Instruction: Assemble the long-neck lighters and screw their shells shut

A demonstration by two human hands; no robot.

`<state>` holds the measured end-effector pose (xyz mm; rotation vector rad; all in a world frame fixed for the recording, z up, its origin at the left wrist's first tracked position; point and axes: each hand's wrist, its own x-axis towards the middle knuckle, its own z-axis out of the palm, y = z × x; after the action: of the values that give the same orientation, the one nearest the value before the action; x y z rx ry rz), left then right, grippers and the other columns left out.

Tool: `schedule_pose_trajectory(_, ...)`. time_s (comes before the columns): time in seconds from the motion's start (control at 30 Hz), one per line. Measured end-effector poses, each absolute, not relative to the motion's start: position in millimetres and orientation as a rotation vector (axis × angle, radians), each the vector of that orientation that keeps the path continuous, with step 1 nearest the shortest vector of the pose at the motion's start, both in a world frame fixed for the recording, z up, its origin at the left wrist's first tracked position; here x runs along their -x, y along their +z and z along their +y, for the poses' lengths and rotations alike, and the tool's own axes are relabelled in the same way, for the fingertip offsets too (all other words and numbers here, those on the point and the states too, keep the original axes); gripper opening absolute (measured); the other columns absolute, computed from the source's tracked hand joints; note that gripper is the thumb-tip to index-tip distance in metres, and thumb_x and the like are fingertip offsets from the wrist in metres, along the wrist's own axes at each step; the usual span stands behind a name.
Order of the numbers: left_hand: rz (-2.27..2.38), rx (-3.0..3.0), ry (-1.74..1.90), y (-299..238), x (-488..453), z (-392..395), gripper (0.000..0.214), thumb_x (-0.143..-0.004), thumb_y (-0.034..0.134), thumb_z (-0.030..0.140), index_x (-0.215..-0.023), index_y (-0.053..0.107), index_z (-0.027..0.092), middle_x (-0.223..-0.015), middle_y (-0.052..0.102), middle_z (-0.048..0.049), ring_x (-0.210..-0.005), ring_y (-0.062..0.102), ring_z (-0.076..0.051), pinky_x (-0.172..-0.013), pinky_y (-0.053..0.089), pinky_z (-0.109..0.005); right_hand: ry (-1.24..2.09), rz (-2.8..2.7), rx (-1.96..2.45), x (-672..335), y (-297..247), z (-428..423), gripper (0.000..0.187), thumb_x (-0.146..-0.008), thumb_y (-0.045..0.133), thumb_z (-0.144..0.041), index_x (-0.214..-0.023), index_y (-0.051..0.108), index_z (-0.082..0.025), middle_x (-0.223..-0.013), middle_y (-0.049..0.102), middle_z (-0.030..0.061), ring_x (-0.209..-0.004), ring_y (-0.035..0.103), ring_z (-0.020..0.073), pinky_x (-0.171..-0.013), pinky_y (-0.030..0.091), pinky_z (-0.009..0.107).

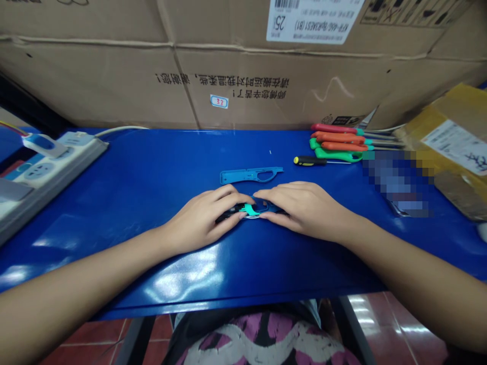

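My left hand (211, 215) and my right hand (306, 210) meet at the middle of the table. Between them is an opened stick lighter (262, 205) with a dark blue body and a bright green trigger piece (249, 209). The left thumb and fingers pinch its left part, where dark inner parts show. On its right part, by the finger loop, the right thumb and fingers are closed. Both ends of the lighter are hidden under my hands. Just beyond my fingers lies a loose blue lighter shell half (239, 176), its inside facing up.
A yellow-and-black screwdriver (310, 160) lies right of centre, by a pile of red, orange and green stick lighters (338, 138). A power strip (41, 170) runs along the left. A big cardboard box (125, 86) closes off the back; a taped carton (449, 167) stands right, beside a pixelated patch.
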<state>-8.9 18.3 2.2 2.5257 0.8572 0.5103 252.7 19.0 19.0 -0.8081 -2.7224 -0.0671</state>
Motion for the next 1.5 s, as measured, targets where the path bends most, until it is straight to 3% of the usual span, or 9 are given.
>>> schedule_pose_trajectory(0.2, 0.854, -2.508, 0.531, 1, 9, 20, 0.032, -0.104, 0.047, 0.027, -0.135, 0.052, 0.023, -0.121, 0.062, -0.0066, -0.107, 0.062, -0.020, -0.092, 0.049, -0.034, -0.363, -2.766, 0.714, -249, 27, 15, 0.020, -0.100, 0.052, -0.026, -0.092, 0.068, -0.018, -0.117, 0.071, 0.0088, -0.092, 0.065, 0.0235, -0.069, 0.046, 0.033)
schedule_pose_trajectory(0.4, 0.838, -2.492, 0.543, 0, 9, 20, 0.032, -0.103, 0.048, 0.026, -0.135, 0.053, 0.022, -0.121, 0.063, -0.0074, -0.108, 0.061, -0.020, -0.092, 0.049, -0.033, -0.486, -2.734, 0.543, -249, 27, 13, 0.020, -0.099, 0.052, -0.016, -0.090, 0.070, -0.015, -0.081, 0.067, 0.0036, -0.079, 0.053, 0.0189, -0.064, 0.038, 0.031)
schedule_pose_trajectory(0.67, 0.774, -2.481, 0.566, 0, 9, 21, 0.032, -0.103, 0.048, 0.026, -0.133, 0.056, 0.021, -0.114, 0.063, -0.0079, -0.102, 0.063, -0.019, -0.090, 0.050, -0.032, -0.393, -2.764, 0.457, -249, 19, 15, 0.029, -0.103, 0.045, -0.014, -0.087, 0.069, -0.014, -0.081, 0.067, 0.0033, -0.080, 0.049, 0.0181, -0.065, 0.036, 0.031)
schedule_pose_trajectory(0.77, 0.778, -2.475, 0.566, 1, 10, 21, 0.029, -0.103, 0.048, 0.025, -0.129, 0.059, 0.021, -0.112, 0.065, -0.0068, -0.099, 0.064, -0.018, -0.088, 0.050, -0.031, -0.257, -2.749, 0.503, -250, 15, 17, 0.026, -0.102, 0.047, -0.017, -0.089, 0.070, -0.016, -0.084, 0.068, 0.0042, -0.080, 0.051, 0.0183, -0.067, 0.038, 0.031)
schedule_pose_trajectory(0.9, 0.805, -2.456, 0.568, 2, 11, 21, 0.027, -0.102, 0.048, 0.025, -0.127, 0.060, 0.022, -0.114, 0.066, -0.0069, -0.100, 0.064, -0.018, -0.088, 0.051, -0.030, 0.255, -2.548, 0.800, -248, 12, 21, 0.014, -0.096, 0.063, -0.032, -0.102, 0.065, -0.019, -0.098, 0.065, 0.0065, -0.091, 0.057, 0.0193, -0.080, 0.046, 0.032)
schedule_pose_trajectory(1.03, 0.829, -2.453, 0.585, 2, 9, 20, 0.027, -0.100, 0.051, 0.025, -0.125, 0.060, 0.022, -0.114, 0.068, -0.0060, -0.099, 0.064, -0.018, -0.088, 0.050, -0.031, 0.670, -2.337, 1.087, -245, 9, 25, 0.039, -0.080, 0.082, -0.038, -0.104, 0.057, -0.021, -0.094, 0.062, 0.0026, -0.087, 0.059, 0.0183, -0.078, 0.047, 0.030)
schedule_pose_trajectory(1.3, 0.970, -2.369, 0.639, 4, 5, 18, 0.029, -0.097, 0.056, 0.029, -0.124, 0.062, 0.020, -0.102, 0.068, -0.0046, -0.091, 0.062, -0.018, -0.084, 0.050, -0.030, 0.774, -2.612, 1.148, -270, 33, 25, 0.036, -0.085, 0.073, -0.047, -0.106, 0.060, -0.022, -0.101, 0.064, 0.0043, -0.094, 0.059, 0.0204, -0.081, 0.046, 0.032)
schedule_pose_trajectory(1.43, 1.002, -2.365, 0.656, 3, 5, 19, 0.028, -0.098, 0.057, 0.029, -0.122, 0.065, 0.019, -0.098, 0.067, -0.0048, -0.092, 0.061, -0.018, -0.088, 0.050, -0.033, 0.849, -2.739, 1.114, -281, 42, 27, 0.010, -0.092, 0.064, -0.028, -0.097, 0.063, -0.021, -0.096, 0.066, 0.0032, -0.083, 0.059, 0.0168, -0.072, 0.045, 0.029)
schedule_pose_trajectory(1.5, 1.006, -2.374, 0.651, 3, 5, 20, 0.028, -0.098, 0.056, 0.030, -0.123, 0.065, 0.020, -0.099, 0.067, -0.0050, -0.092, 0.061, -0.019, -0.089, 0.050, -0.034, 0.857, -2.697, 1.127, -280, 43, 28, 0.005, -0.092, 0.061, -0.022, -0.095, 0.064, -0.020, -0.089, 0.067, 0.0019, -0.075, 0.058, 0.0149, -0.067, 0.044, 0.027)
